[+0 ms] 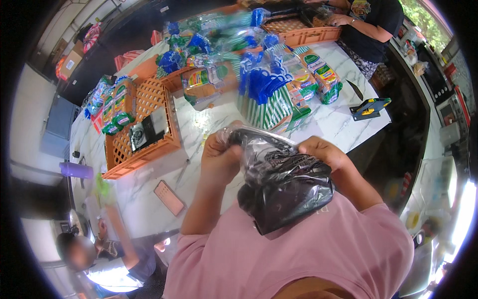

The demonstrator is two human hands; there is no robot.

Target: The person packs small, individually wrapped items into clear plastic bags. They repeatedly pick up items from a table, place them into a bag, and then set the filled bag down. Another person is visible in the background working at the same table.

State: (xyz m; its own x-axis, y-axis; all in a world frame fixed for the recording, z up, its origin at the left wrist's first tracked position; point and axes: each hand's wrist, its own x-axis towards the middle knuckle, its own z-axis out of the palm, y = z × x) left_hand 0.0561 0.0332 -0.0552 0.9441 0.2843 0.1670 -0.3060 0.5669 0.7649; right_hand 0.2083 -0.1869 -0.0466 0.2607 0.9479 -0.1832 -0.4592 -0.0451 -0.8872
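A black plastic bag [286, 187] hangs in front of my chest, crumpled and glossy, its upper edge stretched between my hands. My left hand [221, 154] is closed on the left part of that edge, where the plastic looks clear and bunched. At the other end, my right hand [323, 152] pinches the rim between thumb and fingers. Whether anything lies inside the bag cannot be seen. Just beyond it on the marble-patterned table [209, 119] stand a green-and-white striped bag [266, 110] and a blue plastic bag [264, 77].
Packaged bread loaves [318, 74] lie around the far side. An orange lattice crate [169, 144] holds more loaves and a black packet. A pink phone [169, 197], a knife [355, 90] and a stand [370, 108] rest on the table. One person sits left; another works at the far right.
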